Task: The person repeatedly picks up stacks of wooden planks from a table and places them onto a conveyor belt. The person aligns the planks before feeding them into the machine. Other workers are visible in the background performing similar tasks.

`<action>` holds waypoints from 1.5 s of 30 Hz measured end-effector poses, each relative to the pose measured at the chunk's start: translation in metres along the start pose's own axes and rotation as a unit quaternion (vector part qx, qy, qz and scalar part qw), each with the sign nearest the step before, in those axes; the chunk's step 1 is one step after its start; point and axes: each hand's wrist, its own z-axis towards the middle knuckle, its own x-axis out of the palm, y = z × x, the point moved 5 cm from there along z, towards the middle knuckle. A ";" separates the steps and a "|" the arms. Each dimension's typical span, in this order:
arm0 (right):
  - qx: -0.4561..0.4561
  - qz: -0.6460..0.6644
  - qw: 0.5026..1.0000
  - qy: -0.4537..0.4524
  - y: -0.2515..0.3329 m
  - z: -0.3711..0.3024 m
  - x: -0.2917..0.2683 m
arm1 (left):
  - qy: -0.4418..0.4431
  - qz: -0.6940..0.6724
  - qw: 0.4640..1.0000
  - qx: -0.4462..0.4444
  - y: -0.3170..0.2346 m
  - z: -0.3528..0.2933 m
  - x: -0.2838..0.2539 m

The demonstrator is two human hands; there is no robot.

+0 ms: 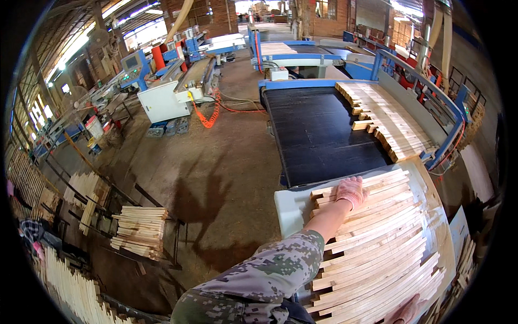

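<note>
A row of long, pale wooden strips (372, 237) lies side by side on a light-coloured table (288, 210) in front of me. My left hand (352, 191), in a pinkish knitted glove, is stretched out to the far end of the row. Its fingers are bent and close together over the far strips. My right hand (408, 311) is low at the right, beside the right ends of the near strips. The lower edge cuts it off, so its grip cannot be made out.
Beyond the table runs a black conveyor belt (318, 129) in a blue frame, with a band of wooden strips (386, 119) on its right side. Stacked strips (139, 229) stand on a rack at left. A white machine cabinet (164, 102) and coiled orange hose (210, 113) are farther off.
</note>
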 end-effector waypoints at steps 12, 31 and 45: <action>-0.111 -0.158 0.968 -0.162 -0.001 0.021 -0.068 | 0.003 -0.030 0.999 0.035 -0.040 0.011 0.001; -0.078 -0.210 0.959 -0.174 0.006 0.014 -0.068 | 0.003 -0.040 0.999 0.035 -0.042 0.007 -0.002; -0.088 -0.163 0.969 -0.161 -0.005 0.025 -0.071 | -0.020 -0.040 0.998 0.038 -0.039 0.010 0.003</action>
